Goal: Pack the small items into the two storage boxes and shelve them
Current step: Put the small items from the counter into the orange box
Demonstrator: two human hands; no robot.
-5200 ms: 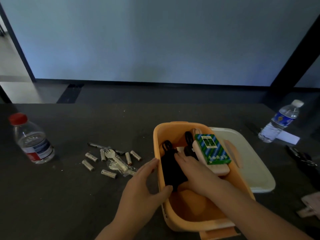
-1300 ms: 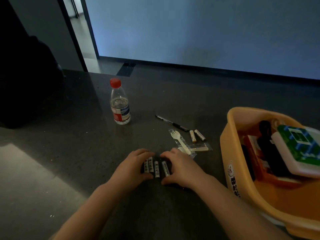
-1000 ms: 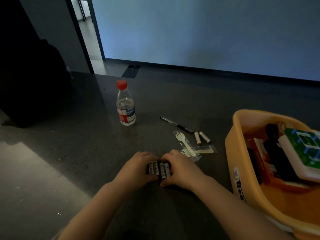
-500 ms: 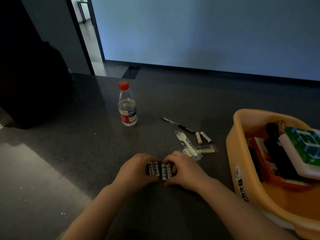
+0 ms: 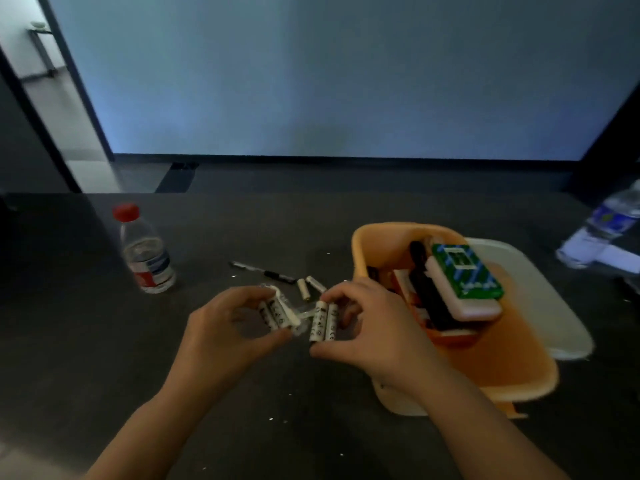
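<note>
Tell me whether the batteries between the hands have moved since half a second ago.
Yes. The batteries have left the table and split, some in the left hand, some in the right hand, judged against the loose pair.

Batteries come to about six or seven. The left hand [image 5: 221, 327] holds a cluster of white batteries [image 5: 277, 313], two or three, though blur makes the exact number uncertain. The right hand [image 5: 363, 327] holds two batteries [image 5: 323, 323] side by side. Two loose batteries [image 5: 308, 287] lie on the dark table [image 5: 86, 341], far of the hands.

There is one pen [image 5: 266, 271], far of the loose pair.

Two water bottles stand on the table: a red-capped bottle [image 5: 145, 252] at left and a blurred bottle [image 5: 602, 233] at far right.

One orange box [image 5: 512, 375] sits at right, with one white lid [image 5: 540, 299] just right of it. One green card pack [image 5: 465, 271] rests on top of the box's contents.
</note>
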